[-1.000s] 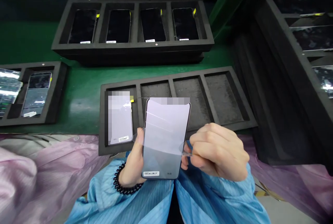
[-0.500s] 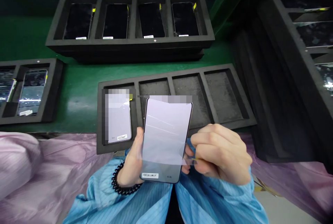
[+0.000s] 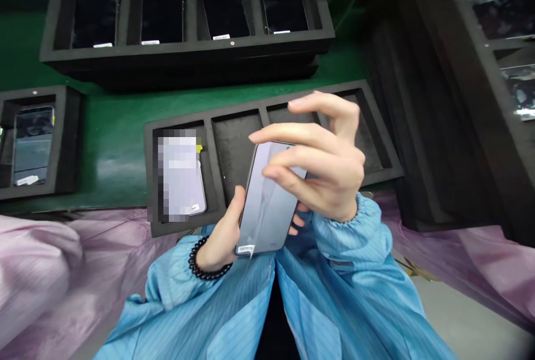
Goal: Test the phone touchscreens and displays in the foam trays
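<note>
My left hand (image 3: 221,237) holds a smartphone (image 3: 281,220) with its screen up, thumb along the left edge and fingertips showing at the right edge. A small white barcode label sits at the lower left of the screen. Over the upper part of the phone is my right hand (image 3: 330,168), thumb and forefinger pinched on a clear film (image 3: 259,209) and the other fingers bent. The film runs as a creased, narrow strip down the screen toward the label. Behind the phone lies a black foam tray (image 3: 211,159), with another phone (image 3: 181,181) in its left compartment.
A second foam tray (image 3: 146,53) at the back holds several dark phones with yellow tabs. At the left is another tray (image 3: 67,142) with a phone in it. Stacked foam trays (image 3: 418,98) rise on the right. Pink cloth (image 3: 37,271) lies at the left.
My right hand has moved up and left across the screen, drawing the film from a flat sheet into a creased strip. The phone has tilted, and the view has shifted.
</note>
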`<state>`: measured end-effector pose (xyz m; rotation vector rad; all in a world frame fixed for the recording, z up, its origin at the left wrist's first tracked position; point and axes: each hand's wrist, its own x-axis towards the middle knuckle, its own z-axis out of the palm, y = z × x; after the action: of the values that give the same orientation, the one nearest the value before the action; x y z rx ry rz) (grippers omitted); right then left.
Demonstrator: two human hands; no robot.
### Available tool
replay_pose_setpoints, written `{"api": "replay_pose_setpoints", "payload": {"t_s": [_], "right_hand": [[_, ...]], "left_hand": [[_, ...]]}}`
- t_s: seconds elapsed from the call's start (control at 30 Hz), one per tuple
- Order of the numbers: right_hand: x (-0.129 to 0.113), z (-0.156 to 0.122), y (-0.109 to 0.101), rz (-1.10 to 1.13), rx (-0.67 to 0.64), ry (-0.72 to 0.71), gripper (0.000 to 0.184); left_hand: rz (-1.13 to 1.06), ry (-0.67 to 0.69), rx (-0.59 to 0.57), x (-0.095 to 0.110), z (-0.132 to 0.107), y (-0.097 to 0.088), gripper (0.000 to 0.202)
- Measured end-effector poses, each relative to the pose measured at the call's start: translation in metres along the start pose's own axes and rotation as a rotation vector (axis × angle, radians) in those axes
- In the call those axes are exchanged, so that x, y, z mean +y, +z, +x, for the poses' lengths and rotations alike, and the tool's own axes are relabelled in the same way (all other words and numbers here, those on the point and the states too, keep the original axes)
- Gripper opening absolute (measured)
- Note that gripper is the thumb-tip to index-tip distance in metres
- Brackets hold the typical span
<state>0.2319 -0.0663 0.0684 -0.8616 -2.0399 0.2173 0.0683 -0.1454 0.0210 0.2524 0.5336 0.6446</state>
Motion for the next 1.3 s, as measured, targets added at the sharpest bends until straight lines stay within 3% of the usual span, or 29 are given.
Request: {"api": "replay_pose_setpoints", "payload": {"t_s": [0.13, 0.3, 0.47, 0.6, 0.73, 0.83, 0.93, 1.1, 1.23, 1.3], "right_hand": [[-0.003, 0.000, 0.010, 0.034, 0.062, 0.308, 0.031], [-0.005, -0.002, 0.011, 0.078, 0.034, 0.437, 0.037], [-0.003, -0.001, 0.010, -0.040, -0.059, 0.496, 0.034], [0.000, -0.004, 0.015, 0.047, 0.032, 0.508, 0.045], [0.004, -0.008, 0.022, 0.109, 0.029, 0.525, 0.042], [0.011, -0.009, 0.025, 0.306, 0.039, 0.589, 0.039], [0.020, -0.011, 0.022, 0.559, 0.112, 0.642, 0.035], [0.032, -0.032, 0.010, 0.445, 0.281, 0.691, 0.028], [0.042, -0.060, 0.012, 0.557, 0.419, 0.702, 0.020], [0.045, -0.070, 0.015, 0.593, 0.435, 0.717, 0.022]], "left_hand": [[-0.130, -0.038, -0.022, 0.012, -0.005, 0.006, 0.068], [-0.030, 0.003, 0.113, 0.016, -0.006, 0.013, 0.066], [0.157, 0.190, 0.276, 0.015, -0.005, 0.015, 0.070], [0.163, 0.187, 0.286, 0.018, -0.008, 0.014, 0.075], [0.149, 0.174, 0.294, 0.021, -0.011, 0.015, 0.076], [0.145, 0.160, 0.313, 0.022, -0.009, 0.015, 0.074], [0.141, 0.190, 0.353, 0.026, -0.007, 0.012, 0.070], [0.214, 0.341, 0.381, 0.051, -0.015, -0.005, 0.073], [0.360, 0.511, 0.447, 0.073, -0.010, -0.017, 0.063], [0.421, 0.522, 0.451, 0.076, -0.001, -0.021, 0.059]]}}
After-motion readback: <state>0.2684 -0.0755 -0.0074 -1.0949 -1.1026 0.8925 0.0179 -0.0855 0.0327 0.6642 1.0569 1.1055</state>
